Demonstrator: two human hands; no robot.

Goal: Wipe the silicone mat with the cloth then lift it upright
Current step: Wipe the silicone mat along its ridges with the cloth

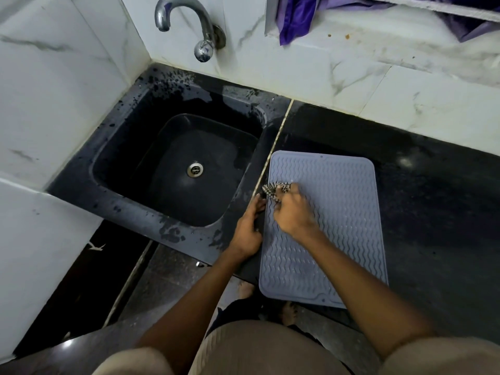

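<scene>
Wiping near the left edge of a grey silicone mat (338, 226), a person's right hand (290, 212) bunches a checked black-and-white cloth (276, 189) in curled fingers and presses it onto the ribbed surface. The left hand (250, 228) rests at the mat's left edge beside the sink, its fingers curled at the rim as if to steady it; whether they actually grip the edge cannot be told from here.

The mat lies flat on the black granite counter (433, 198), just right of the black sink (176, 169), its near short edge overhanging the counter's front. Its long axis runs away from the person toward the tiled wall, so both hands work the left long side, with the right side well apart from either hand. The left hand sits nearer that edge and looks better placed to begin the lift; the wiping appears unfinished, judging by how little of the surface the cloth now covers.

Counted: one mat, one cloth, one sink, one chrome tap (189, 25), two hands. A purple fabric (297, 14) hangs at the top.
</scene>
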